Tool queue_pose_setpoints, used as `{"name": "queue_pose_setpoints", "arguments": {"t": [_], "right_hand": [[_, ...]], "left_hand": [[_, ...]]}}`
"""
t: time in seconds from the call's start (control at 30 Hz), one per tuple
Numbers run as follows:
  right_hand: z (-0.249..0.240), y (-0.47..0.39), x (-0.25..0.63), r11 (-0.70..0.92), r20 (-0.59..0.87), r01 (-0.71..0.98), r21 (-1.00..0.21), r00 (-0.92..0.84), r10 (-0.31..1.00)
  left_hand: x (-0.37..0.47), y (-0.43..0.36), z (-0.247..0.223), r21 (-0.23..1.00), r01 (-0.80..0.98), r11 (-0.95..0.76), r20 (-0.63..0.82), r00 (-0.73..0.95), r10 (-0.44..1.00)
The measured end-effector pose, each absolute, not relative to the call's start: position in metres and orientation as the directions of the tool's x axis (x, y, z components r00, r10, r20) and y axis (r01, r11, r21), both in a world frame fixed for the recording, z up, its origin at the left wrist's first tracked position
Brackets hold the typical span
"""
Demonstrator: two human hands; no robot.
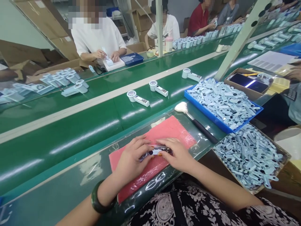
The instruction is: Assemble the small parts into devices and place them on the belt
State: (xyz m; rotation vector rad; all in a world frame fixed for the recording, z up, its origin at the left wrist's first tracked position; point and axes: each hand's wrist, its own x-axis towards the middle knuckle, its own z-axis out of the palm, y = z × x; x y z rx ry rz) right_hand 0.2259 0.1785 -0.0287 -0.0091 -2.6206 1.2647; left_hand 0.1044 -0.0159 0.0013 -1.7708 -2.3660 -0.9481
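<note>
Both hands, the left hand (131, 157) and right hand (175, 152), are closing their fingers round a small handheld device (155, 152) and pressing it onto the red mat (169, 130), seemingly fitting a part that needs careful alignment, while finished units are lying along the green conveyor belt (70, 125) beside a blue tray (202, 108) of parts.

Left hand (131, 158) and right hand (177, 153) side by side, palms down, fingers curled inward, forearms angled in

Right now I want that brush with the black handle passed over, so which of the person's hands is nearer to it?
Right. The right hand rests on the red mat, just below-left of the brush; the left hand lies further left, beyond the right one.
</note>
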Motion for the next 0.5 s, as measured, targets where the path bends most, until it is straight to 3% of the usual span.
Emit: {"name": "queue_pose_setpoints", "arguments": {"t": [0.13, 0.27, 0.5], "right_hand": [[-0.022, 0.175, 0.233, 0.654, 0.15, -0.103, -0.749, -0.989, 0.016], [-0.019, 0.169, 0.234, 0.655, 0.1, -0.059, -0.753, -0.995, 0.025], [-0.031, 0.171, 0.236, 0.713, 0.146, -0.102, -0.694, -0.989, 0.0]], "left_hand": [[0.119, -0.024, 0.0, 0.371, 0.908, 0.194, 0.362, -0.334, 0.87], [0.129, -0.024, -0.004, 0.297, 0.921, 0.253, 0.359, -0.353, 0.864], [0.131, -0.023, -0.007, 0.277, 0.93, 0.24, 0.36, -0.332, 0.872]]}}
